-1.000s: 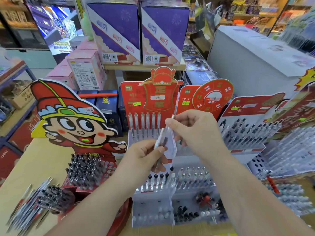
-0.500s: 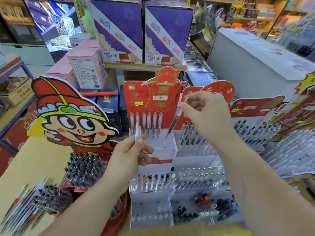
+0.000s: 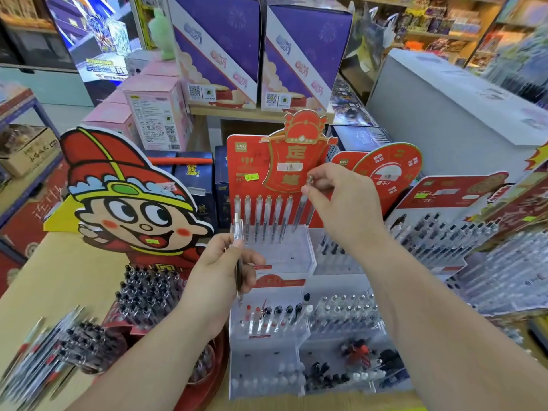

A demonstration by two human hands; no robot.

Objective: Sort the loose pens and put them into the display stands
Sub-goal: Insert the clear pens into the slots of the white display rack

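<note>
Slotting is happening, I judge: right hand [image 3: 341,209] is pinching a pen [image 3: 302,207] by its top, tip at the stand's [image 3: 281,256] back row, three-o'clock end; seating it is calling for a straight push down. Left hand [image 3: 225,274], at seven o'clock, is gripping a second pen [image 3: 238,229]. Loose pens [image 3: 38,357] are lying on the table [image 3: 59,280] at eight o'clock, shelves [image 3: 439,34] standing at twelve.

Loose pens [image 3: 32,363] blurred, cut by left edge
</note>
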